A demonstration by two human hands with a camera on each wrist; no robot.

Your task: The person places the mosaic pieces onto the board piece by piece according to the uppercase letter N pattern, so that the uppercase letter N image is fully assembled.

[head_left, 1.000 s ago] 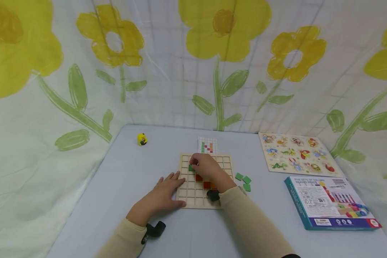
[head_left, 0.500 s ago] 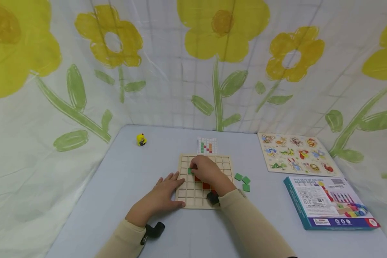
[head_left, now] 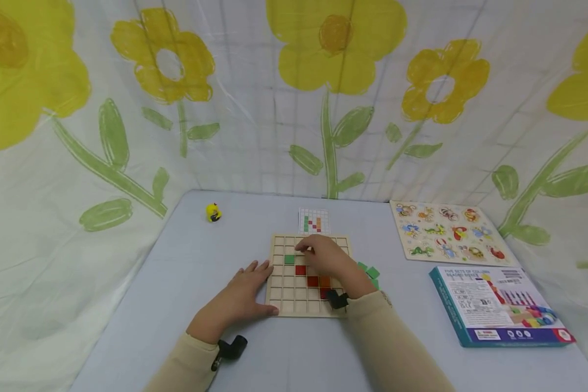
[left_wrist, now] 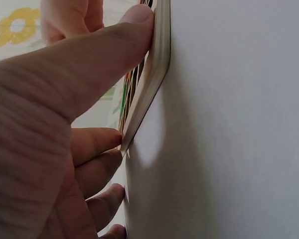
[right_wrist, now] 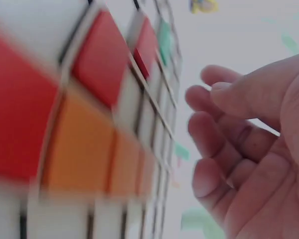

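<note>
A wooden grid board (head_left: 289, 294) lies on the table with a green square tile (head_left: 289, 259), red tiles (head_left: 300, 270) in a diagonal, and orange tiles (right_wrist: 79, 144) in a row. My left hand (head_left: 235, 299) rests at the board's left edge, fingers spread; in the left wrist view its thumb (left_wrist: 104, 55) touches the rim. Just right of the green tile, my right hand (head_left: 325, 257) hovers above the board. Its fingers (right_wrist: 207, 134) are loosely bent with nothing between them, and it hides part of the grid.
Behind the board lies a pattern card (head_left: 313, 220) with coloured squares. Loose green tiles (head_left: 372, 273) lie to the right, partly behind my right wrist. Farther right are an insect puzzle board (head_left: 441, 231) and a flat box (head_left: 504, 307). A small yellow toy (head_left: 213, 213) stands back left.
My right hand has let go of the green tile, which now lies in a grid square at the left, and has moved a little to the right. The left hand stays at the board's edge.
</note>
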